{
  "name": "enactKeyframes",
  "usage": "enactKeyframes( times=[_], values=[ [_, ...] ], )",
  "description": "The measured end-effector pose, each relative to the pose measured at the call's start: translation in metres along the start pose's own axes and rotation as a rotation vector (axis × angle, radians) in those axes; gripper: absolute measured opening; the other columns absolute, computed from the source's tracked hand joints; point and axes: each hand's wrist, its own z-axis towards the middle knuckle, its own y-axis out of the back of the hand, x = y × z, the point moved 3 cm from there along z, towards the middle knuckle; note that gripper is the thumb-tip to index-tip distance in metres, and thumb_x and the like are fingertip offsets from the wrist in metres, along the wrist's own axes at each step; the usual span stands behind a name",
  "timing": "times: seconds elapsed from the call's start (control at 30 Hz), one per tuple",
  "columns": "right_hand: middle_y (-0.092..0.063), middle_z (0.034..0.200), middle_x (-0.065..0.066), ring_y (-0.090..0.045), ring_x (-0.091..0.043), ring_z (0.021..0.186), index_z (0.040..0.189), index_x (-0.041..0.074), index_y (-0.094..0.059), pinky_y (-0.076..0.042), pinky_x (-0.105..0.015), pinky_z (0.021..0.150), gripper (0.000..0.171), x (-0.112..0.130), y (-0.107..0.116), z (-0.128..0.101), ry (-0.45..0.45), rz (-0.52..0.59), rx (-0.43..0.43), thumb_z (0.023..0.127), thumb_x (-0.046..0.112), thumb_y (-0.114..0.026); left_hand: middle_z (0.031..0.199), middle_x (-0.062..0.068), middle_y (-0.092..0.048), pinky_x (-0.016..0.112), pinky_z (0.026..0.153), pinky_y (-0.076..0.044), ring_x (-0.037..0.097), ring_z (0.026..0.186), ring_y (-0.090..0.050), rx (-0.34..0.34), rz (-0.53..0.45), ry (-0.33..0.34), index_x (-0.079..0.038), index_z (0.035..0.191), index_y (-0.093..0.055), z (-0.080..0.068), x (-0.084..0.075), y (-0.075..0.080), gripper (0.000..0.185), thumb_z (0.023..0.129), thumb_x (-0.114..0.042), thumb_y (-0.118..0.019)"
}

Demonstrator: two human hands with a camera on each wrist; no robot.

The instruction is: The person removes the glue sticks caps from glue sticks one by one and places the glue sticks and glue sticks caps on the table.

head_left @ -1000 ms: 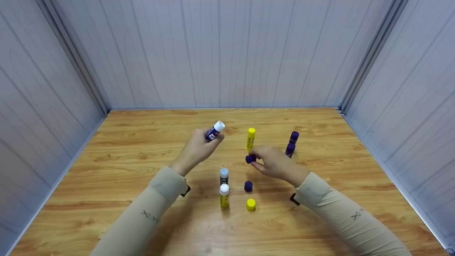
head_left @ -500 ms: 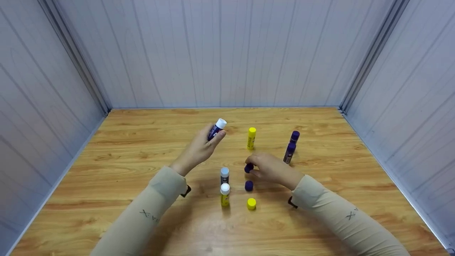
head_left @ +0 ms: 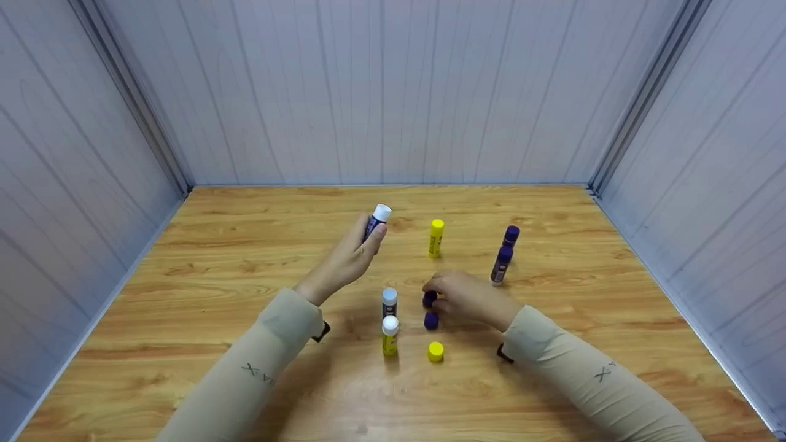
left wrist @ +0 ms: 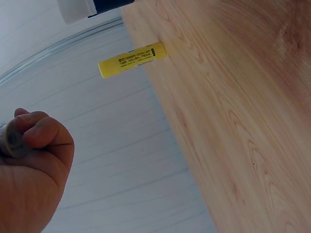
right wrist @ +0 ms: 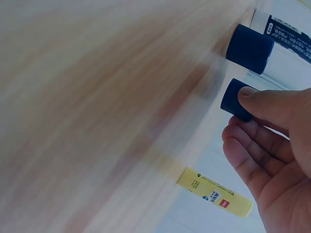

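The right hand [head_left: 466, 298] pinches a small dark-blue plastic cap [head_left: 430, 299] low over the wooden table [head_left: 184, 282]; it should land flat, clear of the second blue cap [head_left: 431, 320] just nearer. The left hand [head_left: 350, 258] grips an uncapped blue glue stick [head_left: 376, 221], best kept upright.

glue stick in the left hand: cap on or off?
Off. The glue stick in the left hand shows a bare white tip; the right hand pinches a dark blue cap.

Wooden surface [head_left: 202, 288] as I see it from the head camera.
On it stand a yellow capped stick [head_left: 435, 238], two purple capped sticks [head_left: 505, 259], two uncapped sticks [head_left: 389, 319], plus a loose purple cap [head_left: 431, 320] and yellow cap [head_left: 435, 351].
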Motion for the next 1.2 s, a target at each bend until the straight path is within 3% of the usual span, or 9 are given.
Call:
enactKeyframes(
  times=[0.4, 0.77, 0.87, 1.03, 1.2],
  values=[
    [-0.075, 0.130, -0.013, -0.072, -0.031, 0.121, 0.133, 0.004, -0.074, -0.059, -0.049, 0.106, 0.028, 0.000, -0.003, 0.001, -0.009, 0.004, 0.038, 0.107, 0.013, -0.069, 0.098, 0.009, -0.046, 0.036, 0.073, -0.039, 0.021, 0.080, -0.041, -0.002, -0.042, 0.033, -0.010, 0.134, -0.044, -0.003, 0.002, 0.000, 0.036, 0.119, -0.042, -0.038],
    [-0.077, 0.114, -0.010, -0.074, -0.025, 0.104, 0.126, 0.004, -0.077, -0.062, -0.044, 0.094, 0.023, 0.001, -0.005, -0.002, 0.065, 0.005, -0.028, 0.106, 0.010, -0.068, 0.099, 0.007, -0.053, 0.036, 0.076, -0.049, 0.023, 0.085, -0.054, 0.008, 0.002, 0.050, -0.006, 0.145, -0.045, -0.003, 0.006, 0.000, 0.040, 0.118, -0.036, -0.045],
    [-0.077, 0.116, -0.010, -0.074, -0.026, 0.106, 0.127, 0.004, -0.076, -0.062, -0.045, 0.095, 0.023, 0.000, -0.005, -0.002, 0.048, 0.012, -0.015, 0.106, 0.010, -0.069, 0.105, 0.009, -0.057, 0.036, 0.074, -0.052, 0.028, 0.090, -0.060, 0.015, 0.005, 0.060, -0.006, 0.145, -0.046, -0.002, 0.007, -0.001, 0.040, 0.117, -0.035, -0.047],
    [-0.077, 0.114, -0.008, -0.074, -0.024, 0.104, 0.126, 0.005, -0.077, -0.062, -0.045, 0.094, 0.022, 0.000, -0.004, -0.002, 0.034, 0.012, -0.007, 0.107, 0.012, -0.068, 0.116, 0.014, -0.061, 0.038, 0.084, -0.055, 0.025, 0.097, -0.061, 0.023, 0.032, 0.052, -0.005, 0.142, -0.053, 0.000, 0.010, -0.001, 0.038, 0.116, -0.033, -0.051],
    [-0.077, 0.113, -0.006, -0.073, -0.022, 0.104, 0.124, 0.007, -0.078, -0.062, -0.044, 0.094, 0.021, 0.000, -0.005, -0.002, 0.027, 0.014, -0.007, 0.107, 0.014, -0.068, 0.112, 0.010, -0.068, 0.037, 0.084, -0.055, 0.022, 0.096, -0.064, 0.012, 0.079, 0.047, -0.008, 0.135, -0.063, -0.001, 0.012, 0.000, 0.032, 0.113, -0.031, -0.060]
  ],
)
